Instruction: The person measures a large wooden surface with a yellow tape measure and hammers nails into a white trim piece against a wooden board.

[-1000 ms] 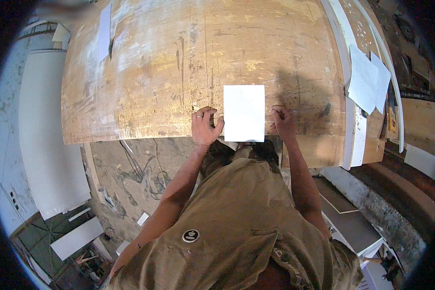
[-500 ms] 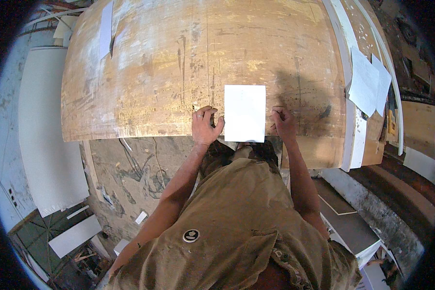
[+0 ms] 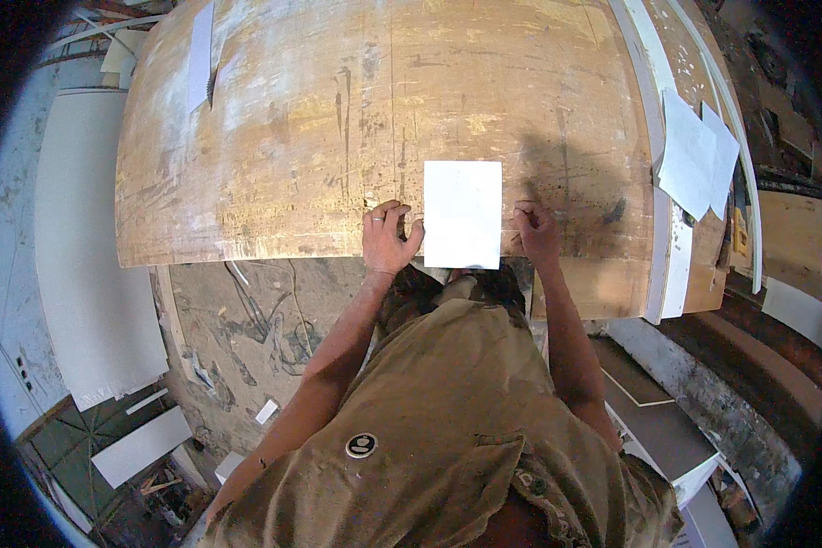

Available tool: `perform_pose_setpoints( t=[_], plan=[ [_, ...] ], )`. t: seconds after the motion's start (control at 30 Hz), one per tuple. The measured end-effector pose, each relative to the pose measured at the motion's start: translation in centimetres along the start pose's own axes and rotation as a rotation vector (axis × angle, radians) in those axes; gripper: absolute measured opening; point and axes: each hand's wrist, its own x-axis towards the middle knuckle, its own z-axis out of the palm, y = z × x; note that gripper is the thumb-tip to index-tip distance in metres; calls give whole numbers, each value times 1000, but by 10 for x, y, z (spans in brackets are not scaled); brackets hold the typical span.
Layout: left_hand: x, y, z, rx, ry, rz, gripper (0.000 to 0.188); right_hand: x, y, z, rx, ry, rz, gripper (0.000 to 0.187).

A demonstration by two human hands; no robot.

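Note:
A blank-looking white rectangular sheet lies on the worn wooden table, its near end slightly past the front edge. Just left of it, my left hand rests at the table edge, thumb apart from the bent fingers, holding nothing; a ring shows on one finger. On the sheet's other side my right hand rests on the wood with its fingers curled in, a small gap away from the sheet. Nothing shows in the right hand's grasp.
A narrow pale strip lies at the table's far left. White sheets and long white strips lie along the right side. A large white panel stands left of the table. Cords lie on the dirty floor.

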Motion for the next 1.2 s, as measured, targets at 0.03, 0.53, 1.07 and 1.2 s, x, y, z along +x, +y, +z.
perform_pose_setpoints(
  t=[0.03, 0.53, 1.07, 1.2],
  plan=[
    [0, 0, 0, 1, 2, 3, 32, 0, -1, 0, 12, 8, 1, 20],
    [0, 0, 0, 15, 23, 22, 31, -2, -1, 0, 1, 14, 21, 20],
    [0, 1, -1, -6, 8, 4, 31, -2, -1, 0, -10, 16, 34, 20],
    [0, 1, -1, 2, -6, -6, 31, -2, -1, 0, 3, 9, 20, 20]
  ],
)
